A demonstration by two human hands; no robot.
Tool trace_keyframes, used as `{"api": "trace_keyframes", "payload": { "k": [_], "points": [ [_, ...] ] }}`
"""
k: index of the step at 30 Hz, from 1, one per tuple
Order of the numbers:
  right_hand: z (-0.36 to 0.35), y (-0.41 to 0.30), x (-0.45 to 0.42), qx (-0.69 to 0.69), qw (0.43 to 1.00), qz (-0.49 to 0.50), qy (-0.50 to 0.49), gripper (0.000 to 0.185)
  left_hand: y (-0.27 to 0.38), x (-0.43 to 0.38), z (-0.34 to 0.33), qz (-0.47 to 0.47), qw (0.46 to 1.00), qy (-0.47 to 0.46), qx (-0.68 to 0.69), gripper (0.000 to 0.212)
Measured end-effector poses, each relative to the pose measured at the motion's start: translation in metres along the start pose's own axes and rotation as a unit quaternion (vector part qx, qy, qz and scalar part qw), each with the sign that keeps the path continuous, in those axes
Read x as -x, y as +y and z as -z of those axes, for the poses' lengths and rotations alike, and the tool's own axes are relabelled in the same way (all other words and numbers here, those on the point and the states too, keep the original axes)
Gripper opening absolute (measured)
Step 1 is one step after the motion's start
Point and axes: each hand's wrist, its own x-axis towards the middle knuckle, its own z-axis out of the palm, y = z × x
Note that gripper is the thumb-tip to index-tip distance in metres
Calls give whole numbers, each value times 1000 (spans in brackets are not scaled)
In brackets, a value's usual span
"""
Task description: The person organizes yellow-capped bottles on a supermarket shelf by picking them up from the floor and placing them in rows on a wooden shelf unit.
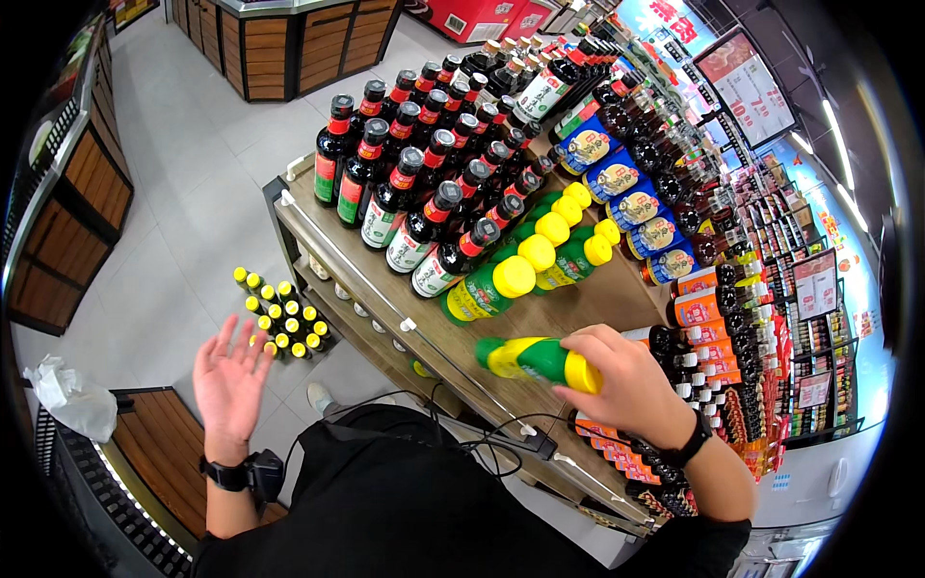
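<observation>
My right hand (623,376) grips a green plastic bottle (538,360) by its yellow cap end, tilted over the wooden shelf (405,307) close to its front edge. Just beyond it stand several like green bottles with yellow caps (514,277), grouped in rows. To their left are rows of dark glass sauce bottles (394,206) with red neck bands and black caps. Palm up and fingers spread, my left hand (231,383) holds nothing. It hovers left of the shelf, near a cluster of yellow-capped bottles (289,325) on the floor.
Blue-labelled bottles (636,206) and orange-labelled bottles (701,307) fill the shelf's right part. A clear rail (347,267) runs along the front edge. Black cables (491,433) hang before my body. A white plastic bag (69,397) lies at lower left, and wood-panelled counters (271,54) stand beyond.
</observation>
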Motion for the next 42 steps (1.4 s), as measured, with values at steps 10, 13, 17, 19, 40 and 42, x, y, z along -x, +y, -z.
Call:
{"api": "trace_keyframes", "payload": {
  "k": [10, 13, 17, 19, 40, 42],
  "points": [
    [-65, 148, -11, 29, 990, -136, 31, 47, 1, 16, 28, -50, 996, 63, 30, 43],
    [-70, 166, -24, 15, 985, -159, 64, 50, -4, 25, 33, -67, 995, 73, 28, 42],
    [-75, 185, -35, 6, 988, -130, 80, 53, -11, 35, 40, -81, 992, 89, 37, 39],
    [-75, 186, -41, 13, 989, -124, 84, 55, -16, 41, 43, -89, 990, 97, 45, 38],
    [-93, 190, -48, 55, 979, -89, 172, 69, -17, 70, 59, -107, 980, 156, 58, 35],
    [-94, 182, -41, 88, 976, -101, 170, 76, 0, 54, 61, -87, 982, 155, 60, 35]
  ]
}}
